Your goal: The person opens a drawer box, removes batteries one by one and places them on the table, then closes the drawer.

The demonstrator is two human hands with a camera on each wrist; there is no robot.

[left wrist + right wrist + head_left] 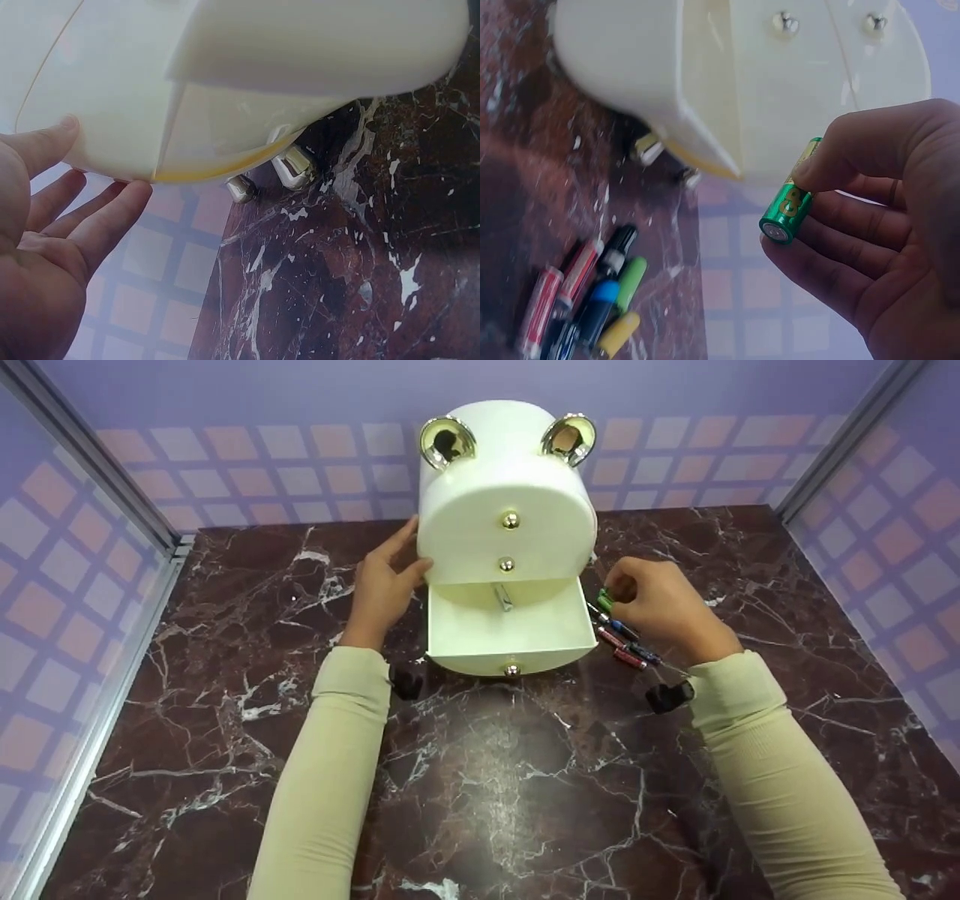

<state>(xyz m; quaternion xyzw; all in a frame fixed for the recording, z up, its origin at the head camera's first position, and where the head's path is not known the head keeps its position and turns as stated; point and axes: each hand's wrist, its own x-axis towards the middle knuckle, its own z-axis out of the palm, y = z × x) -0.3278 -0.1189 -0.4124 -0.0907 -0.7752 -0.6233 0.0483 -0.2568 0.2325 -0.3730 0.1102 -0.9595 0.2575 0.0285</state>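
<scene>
A white rounded drawer box (465, 532) with shiny ear-like trims stands at the back centre, its bottom drawer (450, 622) pulled out. Inside that drawer lies a small silvery cylinder (502, 598). My left hand (381, 585) rests against the box's left side, with thumb and fairly straight fingertips touching it. To the right of the drawer, my right hand (660, 596) pinches a green battery (791, 201) between thumb and fingers. Below it on the table lie several loose batteries, including a red one (541, 311), a blue-ended one (600, 311) and a yellow one (619, 335).
The dark marbled tabletop (480, 780) runs under everything. Tiled-pattern walls (330, 465) enclose the back and both sides. Gold and silver round knobs (511, 520) project from the drawer fronts, and silvery feet (292, 169) show beneath the box.
</scene>
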